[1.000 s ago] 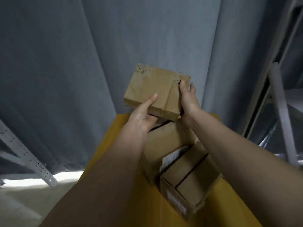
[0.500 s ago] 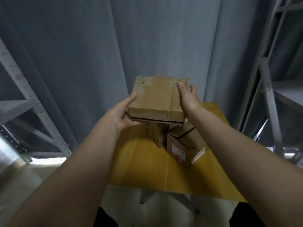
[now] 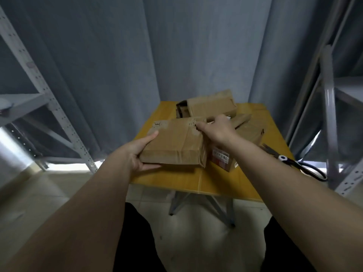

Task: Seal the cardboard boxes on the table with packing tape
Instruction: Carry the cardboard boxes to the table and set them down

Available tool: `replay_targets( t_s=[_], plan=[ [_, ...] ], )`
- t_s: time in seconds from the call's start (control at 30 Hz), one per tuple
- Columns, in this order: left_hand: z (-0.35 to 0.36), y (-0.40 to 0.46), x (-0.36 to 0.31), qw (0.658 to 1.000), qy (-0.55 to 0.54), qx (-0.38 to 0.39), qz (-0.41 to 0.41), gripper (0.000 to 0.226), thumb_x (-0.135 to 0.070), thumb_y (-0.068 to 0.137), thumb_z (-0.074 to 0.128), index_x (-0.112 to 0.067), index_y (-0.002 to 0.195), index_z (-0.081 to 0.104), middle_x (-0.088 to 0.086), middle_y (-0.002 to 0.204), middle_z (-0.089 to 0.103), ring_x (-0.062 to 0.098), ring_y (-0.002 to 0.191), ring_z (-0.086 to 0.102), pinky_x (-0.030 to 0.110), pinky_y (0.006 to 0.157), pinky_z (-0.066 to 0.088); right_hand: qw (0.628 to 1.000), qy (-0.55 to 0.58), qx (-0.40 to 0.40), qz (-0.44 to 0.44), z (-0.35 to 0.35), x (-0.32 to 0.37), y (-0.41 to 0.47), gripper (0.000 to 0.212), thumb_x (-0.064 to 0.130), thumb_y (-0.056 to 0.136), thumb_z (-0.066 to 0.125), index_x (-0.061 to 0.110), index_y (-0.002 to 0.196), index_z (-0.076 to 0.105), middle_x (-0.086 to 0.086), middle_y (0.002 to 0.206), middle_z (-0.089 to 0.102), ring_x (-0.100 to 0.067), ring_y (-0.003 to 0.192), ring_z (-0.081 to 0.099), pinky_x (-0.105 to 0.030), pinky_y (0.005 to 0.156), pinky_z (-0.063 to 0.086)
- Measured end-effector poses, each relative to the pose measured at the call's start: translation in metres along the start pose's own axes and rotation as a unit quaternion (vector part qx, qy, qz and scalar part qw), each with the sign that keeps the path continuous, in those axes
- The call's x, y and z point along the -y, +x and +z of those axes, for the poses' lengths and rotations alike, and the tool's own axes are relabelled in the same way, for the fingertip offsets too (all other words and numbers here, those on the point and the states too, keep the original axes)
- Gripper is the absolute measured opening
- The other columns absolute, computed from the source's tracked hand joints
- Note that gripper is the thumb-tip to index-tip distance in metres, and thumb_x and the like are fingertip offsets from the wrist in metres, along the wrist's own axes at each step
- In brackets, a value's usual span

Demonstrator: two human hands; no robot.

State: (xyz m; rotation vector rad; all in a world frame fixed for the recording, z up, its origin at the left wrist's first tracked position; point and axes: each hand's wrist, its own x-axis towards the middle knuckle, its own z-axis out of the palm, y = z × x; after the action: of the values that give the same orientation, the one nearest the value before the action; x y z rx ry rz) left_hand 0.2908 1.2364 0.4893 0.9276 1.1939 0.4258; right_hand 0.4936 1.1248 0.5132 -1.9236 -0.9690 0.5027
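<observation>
Over table [image 3: 169,177] | box [image 3: 174,143] between left fingers [image 3: 152,166], right fingers [image 3: 201,126]

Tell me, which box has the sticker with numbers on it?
The small box at the table's near edge, right of the held box. The others show plain brown cardboard.

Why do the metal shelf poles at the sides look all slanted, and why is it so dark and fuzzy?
Head view: the wide-angle lens tilts the shelf poles at the edges; dim light leaves the curtain grey, with brightness only under its hem; the box and both forearms look soft, slightly blurred.
</observation>
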Motion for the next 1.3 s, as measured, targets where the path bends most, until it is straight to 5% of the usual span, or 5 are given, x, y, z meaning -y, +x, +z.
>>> replay_targets(
  t_s=[0.47,0.7,0.93,1.07,1.3],
  plan=[
    [0.008,0.015,0.009,0.994,0.100,-0.022,-0.043,0.083,-0.047,0.041,0.088,-0.015,0.111,0.058,0.015,0.110,0.061,0.035,0.095,0.062,0.050,0.053,0.058,0.938,-0.321,-0.117,-0.061,-0.008,-0.021,0.016,0.017,0.019,0.091,0.053,0.010,0.101,0.064,-0.011,0.110,0.060,-0.032,0.099,0.054,-0.036,0.071,0.038],
    [0.015,0.030,0.006,0.981,0.178,-0.026,-0.066,0.064,-0.052,0.067,0.080,-0.013,0.111,0.056,0.015,0.105,0.056,0.036,0.087,0.060,0.050,0.053,0.058,0.923,-0.374,-0.004,0.086,-0.021,-0.034,0.022,0.096,0.068,0.070,0.068,0.027,0.147,0.029,-0.008,0.159,0.001,-0.040,0.146,-0.005,-0.072,0.106,0.016],
    [0.043,0.031,-0.024,0.812,0.552,-0.159,0.100,0.074,-0.041,0.086,0.066,-0.018,0.148,0.032,0.013,0.152,0.027,0.036,0.134,0.034,0.041,0.097,0.039,0.954,-0.284,0.042,0.083,-0.017,-0.041,0.035,0.104,0.050,0.070,0.079,0.026,0.152,0.019,-0.008,0.160,-0.011,-0.044,0.145,-0.013,-0.057,0.114,0.018],
    [0.060,0.037,-0.021,0.807,0.562,-0.064,0.169,0.079,-0.055,0.082,0.065,-0.040,0.149,0.026,0.005,0.160,0.006,0.034,0.146,0.012,0.046,0.115,0.021,0.957,-0.280,0.007,0.070,-0.009,-0.045,0.040,0.102,0.054,0.071,0.077,0.023,0.150,0.021,-0.008,0.160,-0.009,-0.046,0.144,-0.009,-0.056,0.114,0.019],
    [0.056,0.041,-0.027,0.775,0.627,0.053,0.055,0.092,-0.057,0.071,0.075,-0.023,0.146,0.035,0.005,0.148,0.037,0.030,0.133,0.039,0.043,0.106,0.039,0.961,-0.271,-0.044,0.027,0.001,-0.044,0.048,0.084,0.048,0.073,0.079,0.013,0.140,0.040,-0.011,0.156,0.013,-0.040,0.143,0.012,-0.047,0.113,0.027]
  ],
)
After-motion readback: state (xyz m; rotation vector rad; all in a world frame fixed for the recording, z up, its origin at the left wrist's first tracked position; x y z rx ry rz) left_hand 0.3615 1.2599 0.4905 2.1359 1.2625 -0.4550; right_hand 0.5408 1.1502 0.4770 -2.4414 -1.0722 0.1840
